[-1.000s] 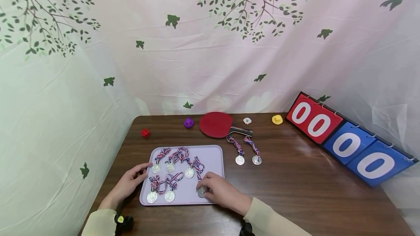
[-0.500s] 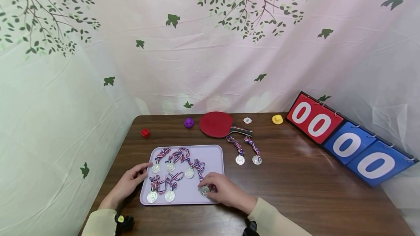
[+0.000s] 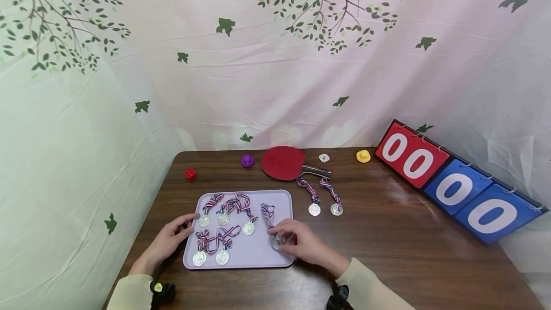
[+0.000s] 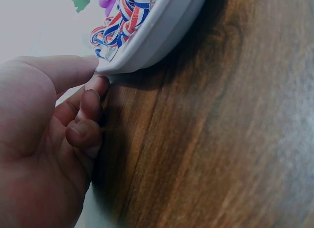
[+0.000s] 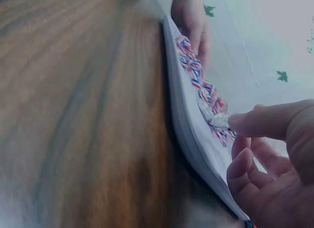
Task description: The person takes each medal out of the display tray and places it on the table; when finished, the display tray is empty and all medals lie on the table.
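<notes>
A pale lilac tray [image 3: 277, 200] lies on the brown table. At its right side my right hand [image 3: 303, 243] pinches a silver medal [image 3: 275, 241] between thumb and fingers. The medal's striped red, white and blue ribbon [image 3: 267, 212] stretches away toward the back of the tray. My left hand [image 3: 167, 240] holds the tray's left edge; in the left wrist view its thumb [image 4: 73, 71] is at the tray rim [image 4: 142, 56], the other fingers curled beside and under it. Several more medals with ribbons, such as one medal [image 3: 248, 228], lie in two rows on the tray.
Right of the tray lie two medals, a left one [image 3: 314, 209] and a right one [image 3: 336, 209]. Behind are a red table tennis paddle [image 3: 283, 164], purple duck [image 3: 247, 160], yellow duck [image 3: 363, 156], small white piece [image 3: 324, 158], red block [image 3: 190, 174] and a scoreboard [image 3: 456, 181].
My right hand has shifted right and slightly away from me with the medal, drawing its ribbon apart from the neighbouring one. The left hand stays at the tray's edge.
</notes>
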`<control>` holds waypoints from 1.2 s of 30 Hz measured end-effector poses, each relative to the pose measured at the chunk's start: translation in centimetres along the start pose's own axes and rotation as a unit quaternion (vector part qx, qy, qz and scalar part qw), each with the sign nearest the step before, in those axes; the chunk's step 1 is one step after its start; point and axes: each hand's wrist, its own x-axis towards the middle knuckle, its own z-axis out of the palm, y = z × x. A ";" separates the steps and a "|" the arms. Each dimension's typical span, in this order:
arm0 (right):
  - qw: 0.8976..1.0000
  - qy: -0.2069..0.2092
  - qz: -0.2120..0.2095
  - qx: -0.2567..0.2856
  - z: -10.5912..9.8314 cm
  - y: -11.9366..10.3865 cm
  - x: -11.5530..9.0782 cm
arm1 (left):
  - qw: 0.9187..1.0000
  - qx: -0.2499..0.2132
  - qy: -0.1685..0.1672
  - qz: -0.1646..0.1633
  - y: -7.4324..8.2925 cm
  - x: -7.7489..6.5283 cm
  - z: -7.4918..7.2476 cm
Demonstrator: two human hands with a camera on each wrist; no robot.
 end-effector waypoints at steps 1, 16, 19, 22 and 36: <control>1.000 0.005 0.006 0.003 -0.3 0.0 -0.1 | 1.000 0.001 0.000 0.000 0.0 0.0 0.0; 0.978 0.043 0.108 0.171 -3.3 -0.2 -1.8 | 1.000 -0.002 -0.001 -0.006 0.0 0.1 0.1; 0.957 0.063 0.152 0.240 -3.9 1.1 -2.4 | 1.000 0.000 0.000 -0.006 0.0 0.1 0.1; 0.936 0.085 0.189 0.283 -4.8 1.6 -2.9 | 1.000 0.002 -0.001 -0.005 0.0 0.1 0.0; 0.896 0.185 0.225 0.336 -11.6 1.8 -5.6 | 1.000 0.002 0.000 -0.010 0.1 0.2 0.1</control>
